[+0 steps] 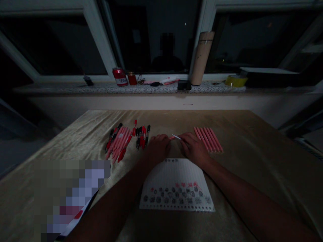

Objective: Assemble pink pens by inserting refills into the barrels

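From here I sight off the lined sheet (pixel 176 174). Just beyond its far edge, my right hand (pixel 193 147) has its fingers pinched on a slim white stick (pixel 176 137); my left hand (pixel 158 147) sits beside a small pink piece (pixel 172 137), its grip too dim to tell. I'd brace both wrists, align the tips and use light pressure.
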Demonstrator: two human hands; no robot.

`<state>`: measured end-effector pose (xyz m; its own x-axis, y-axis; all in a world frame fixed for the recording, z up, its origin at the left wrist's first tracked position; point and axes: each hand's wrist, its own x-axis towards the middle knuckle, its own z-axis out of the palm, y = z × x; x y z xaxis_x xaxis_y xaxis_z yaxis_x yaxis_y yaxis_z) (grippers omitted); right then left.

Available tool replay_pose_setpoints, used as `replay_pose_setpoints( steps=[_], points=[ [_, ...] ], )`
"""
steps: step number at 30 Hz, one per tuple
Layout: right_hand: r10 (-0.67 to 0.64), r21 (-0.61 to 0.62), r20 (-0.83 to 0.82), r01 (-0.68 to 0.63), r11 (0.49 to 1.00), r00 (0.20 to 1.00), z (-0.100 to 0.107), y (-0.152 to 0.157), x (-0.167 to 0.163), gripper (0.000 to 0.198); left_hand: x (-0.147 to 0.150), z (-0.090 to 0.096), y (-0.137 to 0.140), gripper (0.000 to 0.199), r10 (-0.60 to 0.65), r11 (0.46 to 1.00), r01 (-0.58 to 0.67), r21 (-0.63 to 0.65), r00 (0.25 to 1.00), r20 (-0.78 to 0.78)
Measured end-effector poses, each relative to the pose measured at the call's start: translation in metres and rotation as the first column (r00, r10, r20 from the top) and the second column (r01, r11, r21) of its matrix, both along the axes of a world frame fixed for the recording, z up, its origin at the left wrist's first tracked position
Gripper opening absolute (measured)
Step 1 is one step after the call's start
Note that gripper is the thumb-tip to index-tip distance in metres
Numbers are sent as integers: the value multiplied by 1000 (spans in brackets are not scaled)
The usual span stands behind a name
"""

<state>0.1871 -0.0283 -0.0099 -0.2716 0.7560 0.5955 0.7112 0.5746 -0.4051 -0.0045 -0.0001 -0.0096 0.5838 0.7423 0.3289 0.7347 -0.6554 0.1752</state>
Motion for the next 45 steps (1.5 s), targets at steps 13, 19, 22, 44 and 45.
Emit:
replay_pose_setpoints(
  steps=[13,19,22,44,45],
  points=[
    [-5,-8,0,5,1000,1000,3,-1,-1,24,1,-4,8,23,52,999,-52,-12,999,17],
    [-35,-27,58,37,999,998,2,-1,1,26,0,-7,11,20,64,998,-64,12,998,11],
    [-87,-58,133,95,994,987,0,0,2,26,-1,-10,11,20,46,999,-46,15,999,1],
    [-115,-87,248,141,986,962,2,-1,1,24,-5,-6,16,26,-2,1000,-2,17,976,217],
    [-115,-83,246,139,987,962,2,-1,1,25,-5,-6,15,26,2,1000,-6,16,975,220]
  ],
)
